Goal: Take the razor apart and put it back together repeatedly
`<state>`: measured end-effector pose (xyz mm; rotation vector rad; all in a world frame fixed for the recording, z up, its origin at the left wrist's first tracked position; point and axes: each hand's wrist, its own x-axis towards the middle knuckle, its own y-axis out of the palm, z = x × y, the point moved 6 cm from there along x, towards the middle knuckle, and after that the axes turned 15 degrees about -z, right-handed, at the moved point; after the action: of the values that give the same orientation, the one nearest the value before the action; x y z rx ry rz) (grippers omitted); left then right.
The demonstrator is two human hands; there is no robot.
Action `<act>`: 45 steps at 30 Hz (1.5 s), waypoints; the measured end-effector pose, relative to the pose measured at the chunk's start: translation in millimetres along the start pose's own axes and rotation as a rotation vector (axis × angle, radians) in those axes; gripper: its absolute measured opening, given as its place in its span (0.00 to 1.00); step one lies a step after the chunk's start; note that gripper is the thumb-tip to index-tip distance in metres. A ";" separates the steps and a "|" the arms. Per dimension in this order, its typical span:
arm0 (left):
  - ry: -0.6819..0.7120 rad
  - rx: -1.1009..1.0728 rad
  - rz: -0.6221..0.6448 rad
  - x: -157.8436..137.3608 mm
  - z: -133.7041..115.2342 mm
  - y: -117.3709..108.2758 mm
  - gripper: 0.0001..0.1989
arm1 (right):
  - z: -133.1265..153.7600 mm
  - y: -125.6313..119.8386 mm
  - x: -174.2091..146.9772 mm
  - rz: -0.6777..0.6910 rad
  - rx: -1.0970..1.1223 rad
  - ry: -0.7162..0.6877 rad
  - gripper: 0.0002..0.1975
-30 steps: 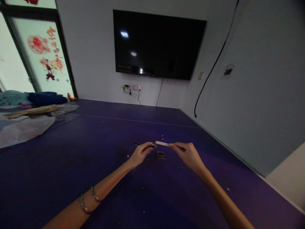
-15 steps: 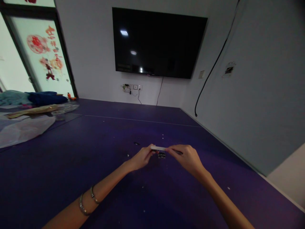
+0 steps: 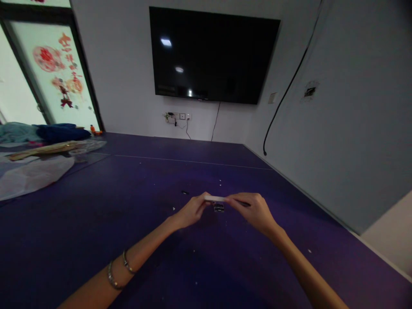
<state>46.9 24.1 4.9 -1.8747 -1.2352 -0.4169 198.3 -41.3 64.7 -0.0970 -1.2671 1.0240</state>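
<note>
A thin, pale flat strip [image 3: 215,198] spans the gap between my two hands above the purple surface. My left hand [image 3: 193,210] is closed on its left end, thumb and fingers pinched together. At the right end, the fingers of my right hand [image 3: 252,208] pinch it. A slim dark end [image 3: 243,204] sticks out behind the right fingers, and I cannot tell whether it belongs to the strip. Just beneath the strip, between the hands, shows a small black-and-silver piece [image 3: 219,207]. Its kind is too small to make out.
On the purple surface [image 3: 144,257] lie a small dark piece [image 3: 185,192] and several white scraps. Crumpled clear plastic [image 3: 38,176] and blue cloth [image 3: 62,132] lie at the far left. A wall-mounted television [image 3: 212,56] hangs ahead; a black cable [image 3: 286,92] dangles at right.
Both hands keep almost the same pose on the pale strip. My right hand has shifted very slightly right, and the camera view has moved a little.
</note>
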 end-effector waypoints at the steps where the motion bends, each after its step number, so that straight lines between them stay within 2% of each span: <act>1: 0.008 0.004 -0.005 0.2 -0.5 -0.5 0.09 | -1.8 -1.3 0.5 -0.023 -0.009 0.017 0.14; 3: 0.018 0.011 -0.011 0.7 -0.6 -1.5 0.10 | -2.0 -2.4 1.0 -0.028 -0.038 0.020 0.14; 7: 0.024 0.007 -0.025 1.0 1.3 -3.3 0.09 | 4.5 -0.1 0.0 0.081 -0.034 -0.036 0.13; 12: 0.024 0.029 -0.039 0.7 -0.2 -4.0 0.09 | -5.1 -7.4 2.6 0.004 -0.014 0.061 0.13; 17: 0.019 0.011 -0.062 1.3 -3.0 -5.0 0.10 | -6.0 -0.8 1.0 0.110 0.054 0.058 0.12; 21: 0.021 0.011 -0.073 1.4 -0.8 -5.0 0.09 | -9.7 -3.8 2.9 0.033 0.059 0.112 0.13; 25: 0.040 0.023 -0.089 0.8 0.4 -4.6 0.09 | -9.7 -0.3 2.5 0.117 0.105 0.096 0.13; 29: 0.033 0.011 -0.091 0.9 -0.6 -4.8 0.09 | -14.1 -4.7 3.7 0.064 0.098 0.160 0.15; 33: 0.042 0.001 -0.110 1.7 -3.0 -7.5 0.10 | -12.2 1.8 1.1 0.163 0.121 0.159 0.15; 38: 0.011 -0.005 -0.116 2.7 -2.2 -9.3 0.10 | -19.1 0.1 2.4 0.096 0.112 0.212 0.18; 42: 0.005 0.017 -0.129 2.4 -1.4 -9.5 0.10 | -19.9 2.7 1.9 0.162 0.141 0.195 0.19; 45: -0.016 0.008 -0.108 2.0 -1.7 -8.3 0.11 | -20.4 0.2 2.2 0.131 0.149 0.212 0.19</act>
<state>40.9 25.3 11.0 -1.8132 -1.3510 -0.4550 214.6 -30.4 58.9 -0.1713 -0.9990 1.1845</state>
